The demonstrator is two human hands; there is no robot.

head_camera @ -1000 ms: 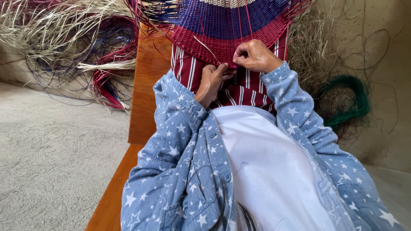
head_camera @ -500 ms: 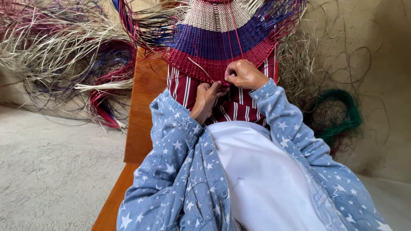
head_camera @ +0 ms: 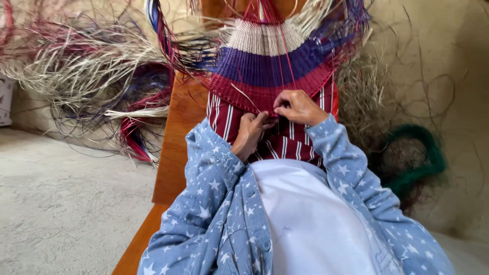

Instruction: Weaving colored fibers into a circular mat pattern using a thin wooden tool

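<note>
Since half a second ago the view has tipped up and drawn closer: more of the woven straw piece point(head_camera: 270, 66) shows, with its cream, purple and red bands, and both hands meet at its lower red edge, as they did then. The work sits at the same spot on the rim, so the weaving looks to be going on at that one point.

The left hand point(head_camera: 250, 133) lies at 6 o'clock of the weave, fingers curled and pinched shut on thin red strands point(head_camera: 267, 113) at the rim. The right hand point(head_camera: 298, 106), touching it at 3 o'clock, has its fingers closed down on the same strands.

The weave rests upright against a striped red cloth point(head_camera: 285, 140) on a wooden bench point(head_camera: 175, 147). Loose straw fibres point(head_camera: 91, 76) spread well out at 9 o'clock, and a green coil point(head_camera: 423, 163) lies at 4 o'clock by the wall. Open floor point(head_camera: 61, 203) lies at 8 o'clock; loose strands crowd the rim on both sides.
</note>
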